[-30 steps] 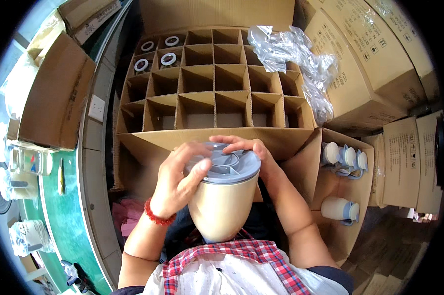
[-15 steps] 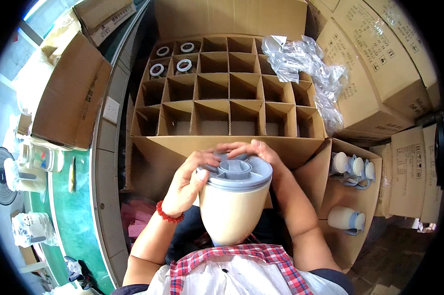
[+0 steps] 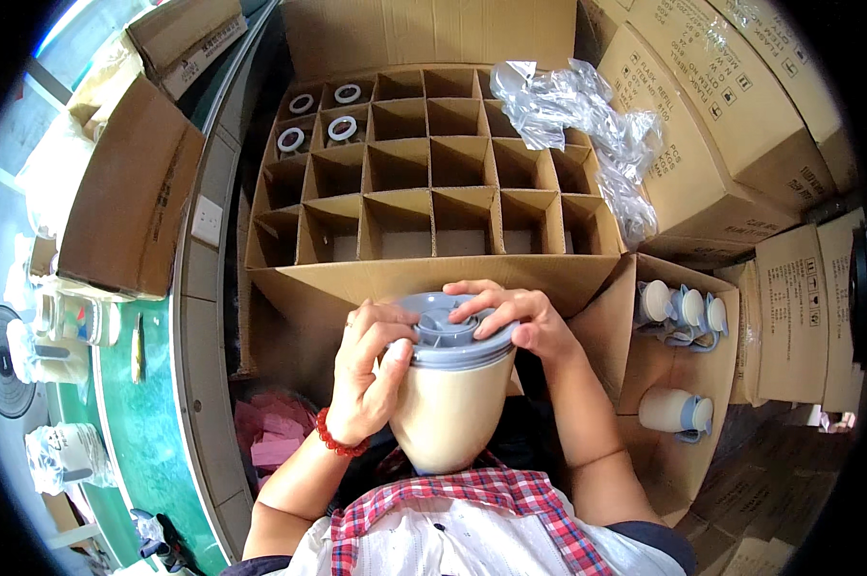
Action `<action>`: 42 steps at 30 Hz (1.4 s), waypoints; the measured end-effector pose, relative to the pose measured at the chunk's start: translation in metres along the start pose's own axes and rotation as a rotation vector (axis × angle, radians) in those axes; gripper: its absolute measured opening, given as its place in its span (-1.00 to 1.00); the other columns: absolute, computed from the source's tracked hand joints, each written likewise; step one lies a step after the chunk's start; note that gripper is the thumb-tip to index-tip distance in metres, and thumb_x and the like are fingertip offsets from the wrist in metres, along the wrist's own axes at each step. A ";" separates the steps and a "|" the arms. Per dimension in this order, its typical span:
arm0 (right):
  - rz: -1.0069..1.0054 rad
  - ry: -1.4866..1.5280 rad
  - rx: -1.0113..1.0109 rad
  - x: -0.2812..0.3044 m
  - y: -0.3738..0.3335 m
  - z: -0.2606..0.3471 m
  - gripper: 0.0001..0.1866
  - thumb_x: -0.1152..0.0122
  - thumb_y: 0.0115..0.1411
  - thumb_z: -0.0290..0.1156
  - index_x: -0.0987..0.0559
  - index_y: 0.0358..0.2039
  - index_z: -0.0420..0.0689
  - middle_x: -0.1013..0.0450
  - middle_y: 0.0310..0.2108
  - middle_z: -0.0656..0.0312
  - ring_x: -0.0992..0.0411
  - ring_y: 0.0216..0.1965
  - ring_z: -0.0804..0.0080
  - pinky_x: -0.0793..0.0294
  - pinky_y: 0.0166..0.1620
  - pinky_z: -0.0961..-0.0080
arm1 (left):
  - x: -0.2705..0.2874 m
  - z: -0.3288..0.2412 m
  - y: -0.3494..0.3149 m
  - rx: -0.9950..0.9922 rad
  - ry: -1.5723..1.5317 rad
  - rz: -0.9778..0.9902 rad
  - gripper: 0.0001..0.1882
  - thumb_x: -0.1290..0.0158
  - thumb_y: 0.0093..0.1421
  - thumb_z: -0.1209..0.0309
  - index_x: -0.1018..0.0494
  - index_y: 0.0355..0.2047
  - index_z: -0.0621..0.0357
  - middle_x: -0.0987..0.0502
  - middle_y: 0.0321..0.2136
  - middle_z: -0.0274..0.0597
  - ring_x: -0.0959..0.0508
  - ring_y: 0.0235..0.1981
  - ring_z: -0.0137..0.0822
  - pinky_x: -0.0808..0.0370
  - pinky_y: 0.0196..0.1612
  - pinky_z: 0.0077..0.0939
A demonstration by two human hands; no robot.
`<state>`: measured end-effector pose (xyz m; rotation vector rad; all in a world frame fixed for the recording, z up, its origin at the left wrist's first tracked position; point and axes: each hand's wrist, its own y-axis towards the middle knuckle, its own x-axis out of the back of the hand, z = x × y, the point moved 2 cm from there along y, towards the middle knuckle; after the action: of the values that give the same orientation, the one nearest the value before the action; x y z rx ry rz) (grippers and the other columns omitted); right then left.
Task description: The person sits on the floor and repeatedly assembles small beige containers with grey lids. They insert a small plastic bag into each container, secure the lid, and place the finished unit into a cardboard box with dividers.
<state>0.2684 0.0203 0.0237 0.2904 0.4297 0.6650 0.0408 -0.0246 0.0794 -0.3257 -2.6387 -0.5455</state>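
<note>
Against my lap stands a cream vacuum jug (image 3: 445, 407), its wide blue-grey round end piece (image 3: 457, 357) facing up and its lower end hidden by my checked clothing. My left hand (image 3: 368, 363), with a red bead bracelet at the wrist, curls round the left edge of that end piece, thumb on the side. My right hand (image 3: 517, 317) bends over its far right edge, fingertips on the raised ring in the middle. Just beyond my hands is a large open carton (image 3: 433, 269) with cardboard dividers. Several round-mouthed items with pale rims (image 3: 342, 128) sit in its far left cells.
Crumpled clear plastic (image 3: 587, 110) lies over the carton's far right corner. In an open box (image 3: 659, 480) at right are several cream jugs (image 3: 671, 411) with blue parts. Stacked cartons (image 3: 702, 125) rise beyond. A green-topped table (image 3: 145, 422) runs along the left.
My right hand has moved from the far edge onto the middle of the end piece, fingers bending. The jug has shifted slightly left and my left hand grips lower round its edge.
</note>
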 end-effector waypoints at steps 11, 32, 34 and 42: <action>-0.181 -0.062 0.102 -0.008 -0.019 0.000 -0.75 -0.25 0.21 -0.22 -0.69 -0.29 -0.14 -0.60 -0.25 0.17 -0.36 0.11 0.15 0.04 0.34 0.12 | 0.005 -0.021 0.015 -0.103 0.031 0.180 -0.77 -0.02 0.22 0.40 -0.55 -0.16 0.17 -0.57 -0.11 -0.15 -0.49 -0.08 -0.15 -0.27 0.08 -0.26; 0.224 0.978 -0.607 -0.009 0.057 -0.076 -0.20 0.28 0.36 0.16 -0.30 0.22 -0.38 -0.30 0.22 -0.10 -0.33 0.20 0.12 -0.21 0.30 0.29 | -0.015 -0.070 0.035 -0.192 0.368 0.204 -0.74 -0.15 0.16 0.33 -0.57 -0.16 0.14 -0.58 -0.19 -0.17 -0.51 -0.02 -0.09 -0.35 0.11 -0.21; 0.152 0.840 -0.606 -0.001 0.046 -0.068 -0.20 0.32 0.37 0.15 -0.30 0.22 -0.39 -0.30 0.21 -0.11 -0.33 0.20 0.14 -0.19 0.31 0.31 | -0.019 -0.053 0.031 -0.161 0.277 0.185 -0.79 -0.14 0.16 0.32 -0.60 -0.23 0.11 -0.60 -0.22 -0.26 -0.51 -0.01 -0.13 -0.31 0.14 -0.16; -0.156 -1.111 -0.160 -0.069 -0.006 0.087 -0.39 0.04 0.33 0.01 -0.47 0.06 -0.33 -0.47 0.00 -0.17 -0.50 -0.01 -0.03 -0.49 0.05 0.26 | -0.007 0.127 -0.016 0.272 -1.296 0.084 -0.64 0.02 0.34 0.13 -0.58 -0.33 0.17 -0.30 0.23 0.15 -0.31 0.22 0.04 -0.29 0.23 -0.08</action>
<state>0.2634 -0.0394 0.1174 0.4205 -0.6558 0.3019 -0.0032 0.0141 -0.0346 -0.9381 -3.8069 0.1872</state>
